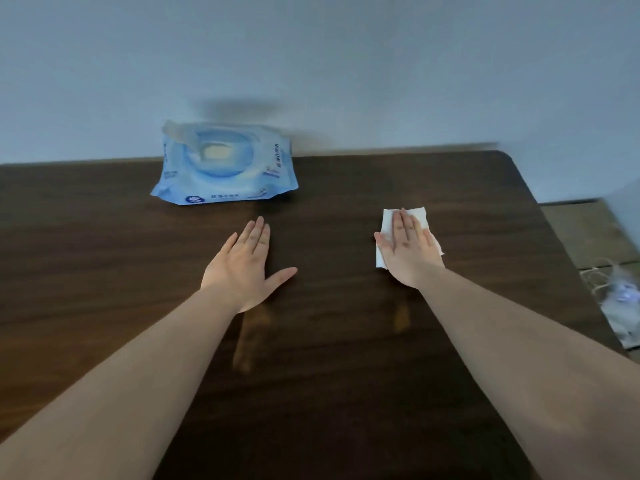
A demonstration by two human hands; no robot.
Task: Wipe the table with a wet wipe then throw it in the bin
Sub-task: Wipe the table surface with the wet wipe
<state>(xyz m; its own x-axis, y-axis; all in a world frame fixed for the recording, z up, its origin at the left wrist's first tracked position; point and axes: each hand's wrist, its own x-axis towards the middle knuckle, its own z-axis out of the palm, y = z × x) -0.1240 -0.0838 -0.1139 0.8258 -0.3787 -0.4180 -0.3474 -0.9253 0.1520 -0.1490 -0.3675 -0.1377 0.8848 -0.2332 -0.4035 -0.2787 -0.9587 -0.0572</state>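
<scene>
Head view, both forearms extended over a dark wood-grain table (329,358). Right hand (410,252) lies palm-down and flat on a white wet wipe (388,225), fingers straight and pressed together, thumb out to the left. The wipe is spread on the tabletop right of centre, toward the far half; its edges show beyond the fingertips, left of the thumb and right of the hand.

Left hand (244,268) rests palm-down on bare table, well apart from the wipe, fingers held together, thumb splayed to the right. It holds nothing.

Blue wipes pack (225,164) sits at the far edge against the wall (346,64), left of centre, flap lifted. Off the right table edge, on the floor: a pale bag-like item (620,303), blurred, not identifiable.
</scene>
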